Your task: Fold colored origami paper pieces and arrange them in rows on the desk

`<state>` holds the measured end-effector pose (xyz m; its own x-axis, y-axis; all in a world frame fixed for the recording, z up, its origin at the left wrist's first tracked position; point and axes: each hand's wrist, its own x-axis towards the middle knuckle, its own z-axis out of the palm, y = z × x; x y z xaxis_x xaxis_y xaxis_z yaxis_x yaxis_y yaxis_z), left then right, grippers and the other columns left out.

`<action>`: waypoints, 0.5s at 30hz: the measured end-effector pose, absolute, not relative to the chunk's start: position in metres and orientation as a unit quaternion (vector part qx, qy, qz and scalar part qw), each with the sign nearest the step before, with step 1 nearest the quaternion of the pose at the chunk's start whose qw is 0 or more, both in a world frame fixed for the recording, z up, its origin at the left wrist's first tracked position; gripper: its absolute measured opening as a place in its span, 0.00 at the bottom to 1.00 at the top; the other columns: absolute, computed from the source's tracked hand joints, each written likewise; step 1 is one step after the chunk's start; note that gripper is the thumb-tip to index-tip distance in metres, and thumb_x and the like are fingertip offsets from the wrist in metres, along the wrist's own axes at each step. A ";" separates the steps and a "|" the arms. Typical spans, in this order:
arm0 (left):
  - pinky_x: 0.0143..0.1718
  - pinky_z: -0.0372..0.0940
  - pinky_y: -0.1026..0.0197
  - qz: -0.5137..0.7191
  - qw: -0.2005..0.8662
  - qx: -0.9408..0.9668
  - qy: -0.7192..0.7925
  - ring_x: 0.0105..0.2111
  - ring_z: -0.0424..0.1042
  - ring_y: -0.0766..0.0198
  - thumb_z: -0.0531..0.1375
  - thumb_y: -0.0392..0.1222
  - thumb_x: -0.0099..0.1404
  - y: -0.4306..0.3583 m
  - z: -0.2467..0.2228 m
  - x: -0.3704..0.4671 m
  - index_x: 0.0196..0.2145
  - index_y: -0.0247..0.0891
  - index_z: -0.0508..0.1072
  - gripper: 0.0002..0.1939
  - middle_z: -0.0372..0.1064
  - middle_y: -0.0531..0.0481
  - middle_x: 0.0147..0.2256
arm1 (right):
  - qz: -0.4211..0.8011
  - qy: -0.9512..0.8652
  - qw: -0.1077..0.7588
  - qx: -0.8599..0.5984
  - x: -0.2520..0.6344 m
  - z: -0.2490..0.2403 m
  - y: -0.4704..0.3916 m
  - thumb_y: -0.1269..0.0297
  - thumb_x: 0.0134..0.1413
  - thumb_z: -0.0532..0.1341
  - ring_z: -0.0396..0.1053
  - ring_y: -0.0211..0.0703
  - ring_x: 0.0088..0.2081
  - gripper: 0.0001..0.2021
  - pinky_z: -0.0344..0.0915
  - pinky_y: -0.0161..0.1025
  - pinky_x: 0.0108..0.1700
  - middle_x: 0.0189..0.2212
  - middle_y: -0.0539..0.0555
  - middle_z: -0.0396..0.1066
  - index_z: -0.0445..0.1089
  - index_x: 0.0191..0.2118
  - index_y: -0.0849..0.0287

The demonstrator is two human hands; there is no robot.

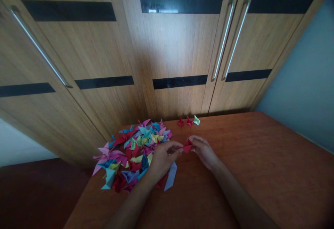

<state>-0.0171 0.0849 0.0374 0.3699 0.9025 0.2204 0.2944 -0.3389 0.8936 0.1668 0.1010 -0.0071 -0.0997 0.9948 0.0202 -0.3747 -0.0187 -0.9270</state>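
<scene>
Between my two hands is a small red origami crane, held just above the table. The fingertips of my left hand pinch its left side. On its right side, my right hand grips it with thumb and fingers. My left forearm passes in front of part of a heap of colourful folded paper cranes. A pale lilac folded paper piece lies below my left wrist, beside a partly hidden red one. Beyond my hands, two small red cranes and a pale green crane stand in a row.
The reddish-brown wooden table reaches back to a wooden wardrobe with dark strips and long metal handles. A pale blue-grey wall borders the table on the right. At the left, the table edge drops to a dark floor.
</scene>
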 end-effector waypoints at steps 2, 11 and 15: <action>0.33 0.66 0.67 0.380 0.381 0.737 0.409 0.31 0.73 0.65 0.59 0.39 0.61 0.090 0.039 -0.012 0.35 0.39 0.76 0.06 0.76 0.52 0.31 | 0.569 -0.438 0.555 -0.419 0.172 -0.012 0.106 0.51 0.50 0.60 0.63 0.36 0.27 0.15 0.59 0.33 0.31 0.25 0.50 0.67 0.69 0.29 0.60; 0.38 0.63 0.65 0.309 0.088 0.861 0.394 0.36 0.71 0.65 0.57 0.36 0.63 0.165 0.050 0.076 0.36 0.40 0.76 0.07 0.75 0.51 0.36 | 0.152 -0.693 0.313 -0.631 0.179 -0.024 0.110 0.64 0.56 0.53 0.69 0.40 0.33 0.12 0.56 0.33 0.34 0.32 0.53 0.73 0.73 0.30 0.57; 0.38 0.62 0.60 0.272 0.060 0.874 0.398 0.38 0.69 0.59 0.56 0.38 0.64 0.196 0.048 0.121 0.33 0.39 0.77 0.09 0.72 0.46 0.36 | 0.120 -0.696 0.264 -0.657 0.175 -0.022 0.108 0.67 0.56 0.54 0.69 0.39 0.33 0.10 0.55 0.32 0.31 0.33 0.54 0.74 0.73 0.31 0.58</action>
